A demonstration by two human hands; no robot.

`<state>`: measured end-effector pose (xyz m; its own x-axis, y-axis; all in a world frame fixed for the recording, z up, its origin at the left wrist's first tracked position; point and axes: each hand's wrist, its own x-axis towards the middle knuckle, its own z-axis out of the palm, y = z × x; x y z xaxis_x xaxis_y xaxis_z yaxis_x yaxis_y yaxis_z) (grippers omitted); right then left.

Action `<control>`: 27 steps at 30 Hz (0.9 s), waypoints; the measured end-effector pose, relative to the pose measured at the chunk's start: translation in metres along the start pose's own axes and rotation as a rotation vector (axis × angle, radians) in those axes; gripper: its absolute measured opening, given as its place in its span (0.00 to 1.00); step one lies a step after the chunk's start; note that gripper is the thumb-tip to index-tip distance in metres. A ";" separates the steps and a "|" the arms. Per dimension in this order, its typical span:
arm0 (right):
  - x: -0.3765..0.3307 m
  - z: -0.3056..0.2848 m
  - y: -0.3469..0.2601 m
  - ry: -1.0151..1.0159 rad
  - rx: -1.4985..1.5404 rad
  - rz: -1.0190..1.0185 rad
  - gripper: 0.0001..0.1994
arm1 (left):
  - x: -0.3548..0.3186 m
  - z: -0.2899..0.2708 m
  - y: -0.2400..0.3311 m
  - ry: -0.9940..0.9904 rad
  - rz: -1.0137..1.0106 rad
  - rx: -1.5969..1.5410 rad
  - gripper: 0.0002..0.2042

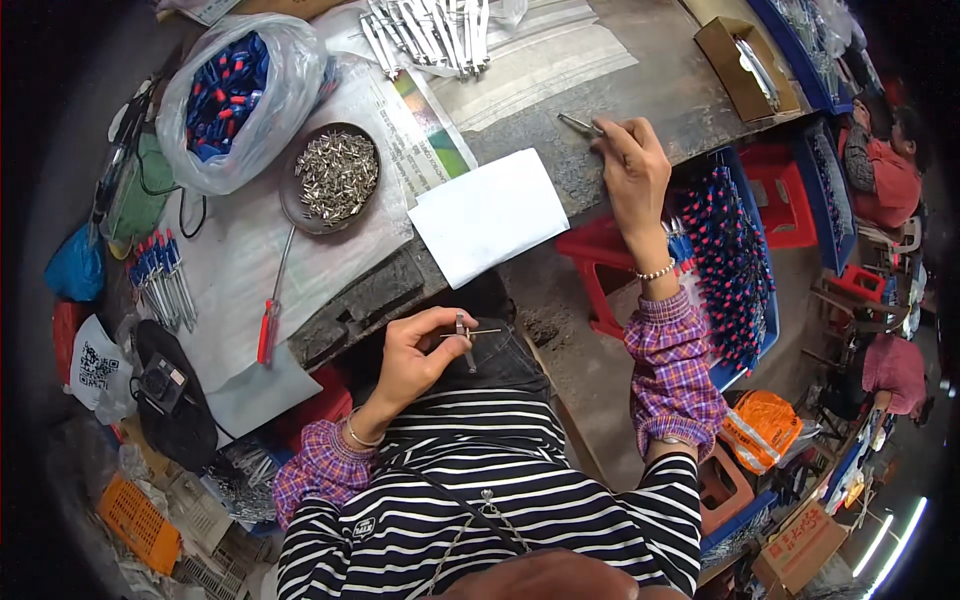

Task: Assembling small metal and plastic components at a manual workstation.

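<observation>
Left hand fingers pinched shut on a small metal clip part, held over the lap just below the white sheet, likely for fitting. Right hand reaches right of the sheet, fingers closed on a thin metal piece on the counter. Bowl of metal bits sits left of the sheet, within reach.

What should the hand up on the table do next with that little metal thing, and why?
Probably bring it back down toward the lap. The right hand is stretched out on the table, pinching a thin metal piece, while the left hand holds a small metal part with a pin near the body. The two pieces are far apart.
</observation>
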<state>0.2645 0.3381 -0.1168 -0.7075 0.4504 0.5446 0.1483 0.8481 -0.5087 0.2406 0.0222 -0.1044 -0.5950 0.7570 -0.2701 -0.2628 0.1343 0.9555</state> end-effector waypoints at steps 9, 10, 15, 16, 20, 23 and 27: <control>-0.006 0.003 -0.002 0.065 -0.009 -0.008 0.13 | 0.004 0.000 -0.003 -0.004 -0.020 -0.025 0.09; -0.006 0.003 -0.002 0.066 0.005 -0.003 0.13 | 0.003 0.000 -0.003 -0.002 -0.023 -0.015 0.09; -0.007 0.000 -0.008 0.017 -0.055 -0.028 0.10 | 0.003 0.000 -0.006 0.027 -0.017 0.017 0.09; -0.009 0.000 -0.008 0.007 -0.087 -0.053 0.10 | 0.003 0.001 -0.007 0.036 -0.018 0.003 0.09; -0.010 -0.009 -0.012 0.044 -0.021 -0.014 0.09 | 0.011 0.008 -0.009 0.047 0.013 0.003 0.10; -0.029 -0.033 -0.052 -0.055 0.196 0.071 0.10 | 0.011 0.011 -0.011 0.066 0.000 -0.076 0.12; -0.089 -0.048 -0.102 -0.401 0.627 0.353 0.11 | 0.010 0.018 -0.012 0.067 -0.008 -0.151 0.12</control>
<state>0.3451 0.2252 -0.0812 -0.9021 0.4268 0.0640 0.0785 0.3081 -0.9481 0.2515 0.0399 -0.1163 -0.6402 0.7114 -0.2901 -0.3765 0.0386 0.9256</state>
